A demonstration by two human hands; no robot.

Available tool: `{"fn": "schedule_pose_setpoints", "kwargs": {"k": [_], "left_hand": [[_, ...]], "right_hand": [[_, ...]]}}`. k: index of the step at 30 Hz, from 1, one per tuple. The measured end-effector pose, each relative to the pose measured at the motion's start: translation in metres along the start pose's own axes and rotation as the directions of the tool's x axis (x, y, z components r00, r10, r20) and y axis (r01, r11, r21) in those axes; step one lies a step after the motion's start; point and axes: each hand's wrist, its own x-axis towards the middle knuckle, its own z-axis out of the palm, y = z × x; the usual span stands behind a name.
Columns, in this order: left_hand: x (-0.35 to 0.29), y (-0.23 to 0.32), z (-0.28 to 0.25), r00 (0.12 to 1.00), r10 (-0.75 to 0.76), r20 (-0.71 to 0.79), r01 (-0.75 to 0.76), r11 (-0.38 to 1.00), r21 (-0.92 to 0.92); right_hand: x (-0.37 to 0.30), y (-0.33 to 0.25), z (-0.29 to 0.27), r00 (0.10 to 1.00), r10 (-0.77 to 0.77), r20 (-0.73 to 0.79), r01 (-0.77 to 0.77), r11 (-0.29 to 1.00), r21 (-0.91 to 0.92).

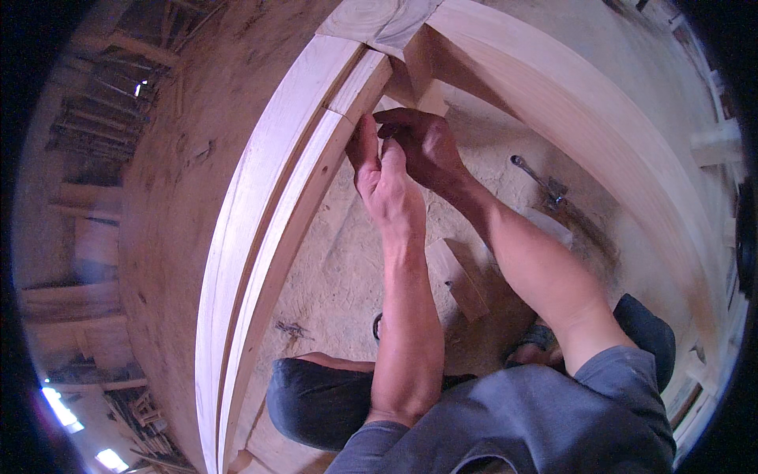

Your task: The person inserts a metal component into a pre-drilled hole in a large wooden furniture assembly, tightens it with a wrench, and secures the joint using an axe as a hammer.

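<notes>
A pale wooden beam (264, 182) with a long groove runs down the left and meets a post end (379, 20) at the top. On its inner side, just below that joint, both hands come close together. My left hand (387, 186) has its index finger raised along the beam's inner face and its thumb bent toward the right hand. My right hand (426, 142) is in shade, its fingers curled inward toward the left fingertips. The fingers of both are closed, and whatever is between them is too small or hidden to make out.
A second wide pale beam (576, 103) runs from the post down the right side. On the dusty floor between the beams lie a metal wrench-like tool (537, 178) and a wooden block (458, 276). Stacked timber (87, 253) stands at the far left.
</notes>
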Motion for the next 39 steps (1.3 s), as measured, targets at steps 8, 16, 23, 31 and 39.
{"fn": "schedule_pose_setpoints", "kwargs": {"k": [8, 16, 23, 31, 39], "left_hand": [[-0.004, -0.007, 0.005, 0.987, -0.122, -0.105, 0.083, 0.945, -0.318], [0.005, -0.008, -0.002, 0.992, -0.094, -0.088, 0.064, 0.951, -0.301], [0.000, -0.006, 0.002, 0.992, -0.076, -0.100, 0.035, 0.932, -0.360], [0.008, 0.005, 0.001, 0.978, -0.186, 0.093, 0.152, 0.333, -0.931], [0.011, 0.001, 0.009, 0.990, -0.139, 0.010, 0.046, 0.261, -0.964]], "right_hand": [[-0.012, 0.016, -0.006, 0.992, 0.128, 0.014, -0.128, 0.991, -0.029], [-0.016, 0.011, -0.014, 0.994, 0.104, -0.031, -0.106, 0.992, -0.069], [-0.012, -0.003, -0.015, 0.930, -0.314, 0.190, 0.367, 0.802, -0.471], [0.018, -0.007, -0.040, 0.813, -0.432, 0.390, 0.582, 0.608, -0.540], [0.024, -0.024, -0.067, 0.779, -0.340, 0.527, 0.621, 0.530, -0.577]]}}
